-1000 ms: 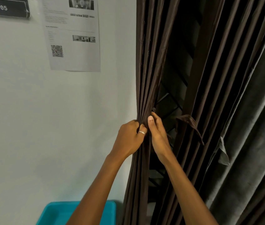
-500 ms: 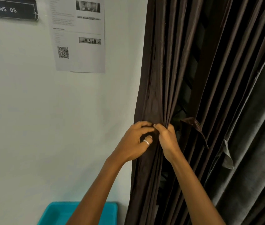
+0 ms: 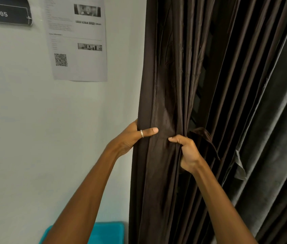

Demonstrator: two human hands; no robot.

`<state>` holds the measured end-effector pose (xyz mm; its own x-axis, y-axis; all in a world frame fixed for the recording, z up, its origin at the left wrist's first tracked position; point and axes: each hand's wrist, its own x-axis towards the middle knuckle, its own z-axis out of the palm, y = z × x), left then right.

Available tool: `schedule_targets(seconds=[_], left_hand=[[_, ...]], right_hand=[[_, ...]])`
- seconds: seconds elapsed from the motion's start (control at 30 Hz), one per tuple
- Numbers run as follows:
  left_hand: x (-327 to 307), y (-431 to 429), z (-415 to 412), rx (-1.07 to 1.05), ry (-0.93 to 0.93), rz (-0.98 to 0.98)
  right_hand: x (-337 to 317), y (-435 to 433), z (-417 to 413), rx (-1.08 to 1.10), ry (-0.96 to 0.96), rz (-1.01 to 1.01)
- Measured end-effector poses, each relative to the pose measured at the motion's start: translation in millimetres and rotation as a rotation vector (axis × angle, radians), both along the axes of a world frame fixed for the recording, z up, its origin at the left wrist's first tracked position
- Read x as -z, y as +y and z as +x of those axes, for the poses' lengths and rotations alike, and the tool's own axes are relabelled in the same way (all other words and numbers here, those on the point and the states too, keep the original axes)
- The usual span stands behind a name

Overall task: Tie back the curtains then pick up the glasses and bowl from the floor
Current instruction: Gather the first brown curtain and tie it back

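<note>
A dark brown pleated curtain point(image 3: 163, 85) hangs beside the white wall. My left hand point(image 3: 132, 136) grips its left edge, thumb with a ring lying across the front and fingers hidden behind the cloth. My right hand point(image 3: 187, 152) clutches a bunch of folds a little to the right. A brown tie-back strap point(image 3: 205, 138) dangles just right of my right hand. The glasses and bowl are out of view.
A grey curtain point(image 3: 276, 138) hangs to the right of the brown one. On the wall are a printed sheet with a QR code point(image 3: 77, 39) and a black sign reading WS 05 point(image 3: 3, 13). A teal plastic tub point(image 3: 107, 233) sits low by the wall.
My hands have drawn apart: the left moved to the curtain's left edge, the right stayed on the folds. The cloth between them is spread flatter than before.
</note>
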<state>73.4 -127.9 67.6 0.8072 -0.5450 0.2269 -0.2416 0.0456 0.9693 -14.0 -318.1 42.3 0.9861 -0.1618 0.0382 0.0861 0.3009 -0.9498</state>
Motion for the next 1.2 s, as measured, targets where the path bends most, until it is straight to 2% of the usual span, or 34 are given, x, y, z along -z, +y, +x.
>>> schedule_targets(seconds=[0.13, 0.23, 0.37, 0.43, 0.5, 0.57, 0.7, 0.8, 0.93, 0.97, 1.1, 1.13, 1.2], left_hand=[[2.2, -1.0, 3.4, -0.047, -0.033, 0.01], [3.2, -4.3, 3.1, -0.182, -0.115, 0.074], [4.3, -14.3, -3.0, -0.325, -0.203, 0.069], [7.7, -19.1, -10.4, -0.326, -0.265, 0.05], [11.6, -23.4, -15.7, -0.315, -0.303, 0.08], [11.6, -25.6, -20.5, -0.309, -0.288, 0.127], [6.2, -22.3, -32.3, -0.217, -0.103, 0.066], [8.5, -16.9, -33.6, -0.199, -0.166, 0.067], [13.2, -13.7, -27.1, -0.322, -0.279, 0.104], [13.4, -11.4, -25.2, -0.316, -0.277, 0.084], [12.0, -3.2, -19.8, -0.241, -0.239, 0.093], [11.5, -2.3, -19.7, -0.223, -0.234, 0.096], [9.2, -2.1, -20.4, -0.184, -0.218, 0.081]], right_hand=[[0.2, -4.3, 0.6, 0.098, -0.045, -0.108], [0.6, -0.9, -0.5, 0.288, -0.126, -0.44], [15.8, 24.4, -7.8, 0.689, -0.242, -1.0], [25.5, 46.3, -14.1, 0.762, -0.325, -1.194], [30.4, 65.9, -17.2, 0.721, -0.332, -1.255], [33.9, 81.2, -16.1, 0.632, -0.309, -1.246], [37.6, 99.9, -12.0, 0.521, -0.244, -1.275], [43.8, 104.1, -8.6, 0.492, -0.214, -1.299], [46.3, 99.3, -7.2, 0.444, -0.272, -1.255], [45.4, 95.0, -7.9, 0.46, -0.314, -1.181], [30.1, 58.9, -2.5, 0.588, -0.369, -0.643], [23.2, 47.9, 1.6, 0.549, -0.343, -0.542], [7.6, 26.2, 11.0, 0.33, -0.27, -0.391]])
